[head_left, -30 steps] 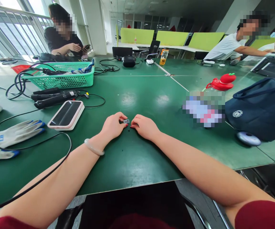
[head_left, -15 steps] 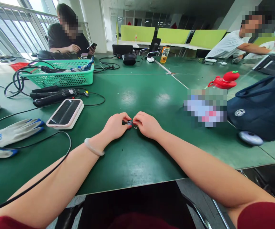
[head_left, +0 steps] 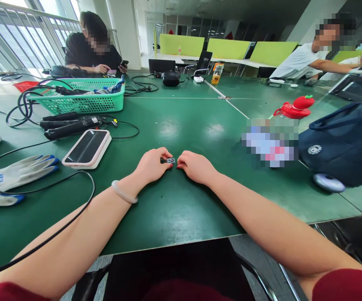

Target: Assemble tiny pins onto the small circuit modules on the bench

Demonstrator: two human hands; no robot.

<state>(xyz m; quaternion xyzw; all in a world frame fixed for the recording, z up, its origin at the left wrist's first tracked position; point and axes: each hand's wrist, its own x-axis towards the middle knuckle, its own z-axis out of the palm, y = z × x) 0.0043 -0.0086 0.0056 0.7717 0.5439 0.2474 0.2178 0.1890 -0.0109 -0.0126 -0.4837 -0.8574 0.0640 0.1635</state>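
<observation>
In the middle of the green table (head_left: 181, 217), my left hand (head_left: 152, 164) pinches a small black-and-white patterned block (head_left: 170, 160) between thumb and fingertips. The block is too small for its exact kind to show. My right hand (head_left: 195, 167) is just to the right of it, thumb and fingers pressed together. A narrow gap separates those fingertips from the block. Whatever the right fingers may hold is hidden.
On the left are a white phone (head_left: 88, 148), a pair of work gloves (head_left: 17, 177), black tools (head_left: 72, 125), a loose black cable (head_left: 91, 188) and a green basket (head_left: 83, 100). A dark blue bag (head_left: 347, 146) and a red-lidded bottle (head_left: 293, 108) stand right. People sit beyond.
My right hand has drawn slightly right, away from the block, which shows more fully. A tiny pale bit seen under the right fingers is out of sight. My left hand keeps its hold.
</observation>
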